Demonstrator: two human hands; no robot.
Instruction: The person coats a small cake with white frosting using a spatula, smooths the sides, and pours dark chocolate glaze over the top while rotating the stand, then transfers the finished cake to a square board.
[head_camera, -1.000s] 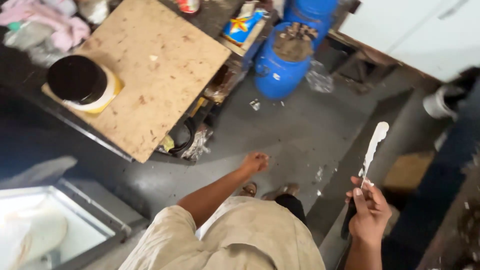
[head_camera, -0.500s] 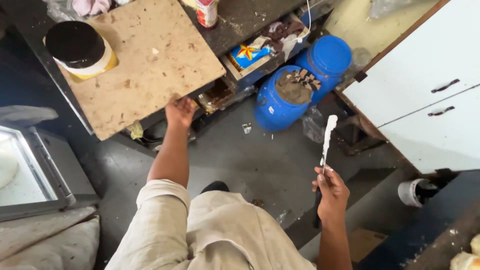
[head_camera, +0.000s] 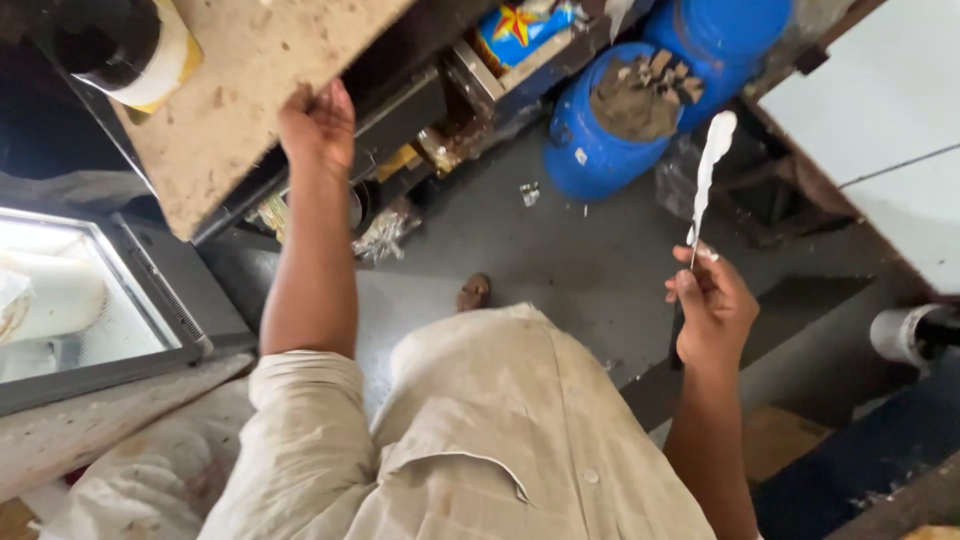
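Note:
My left hand (head_camera: 318, 122) grips the near edge of a worn wooden board (head_camera: 250, 90) that forms a tabletop at the upper left. My right hand (head_camera: 712, 308) is closed around the handle of a long thin spatula (head_camera: 706, 170), whose blade points up and is coated in white paste. The blade hangs over the grey floor, near a blue barrel. I wear a beige shirt that fills the lower middle of the view.
A dark-lidded tub (head_camera: 120, 45) stands on the board. Two blue barrels (head_camera: 600, 140) sit beside cluttered shelves under the table. A glass-topped chest (head_camera: 90, 300) is at the left. White cabinets (head_camera: 880, 130) stand at the right, a pipe end (head_camera: 905, 335) below them.
My left hand has risen from near the floor up to the board's edge and taken hold of it. The right hand keeps the spatula upright while the view shifts closer to the table.

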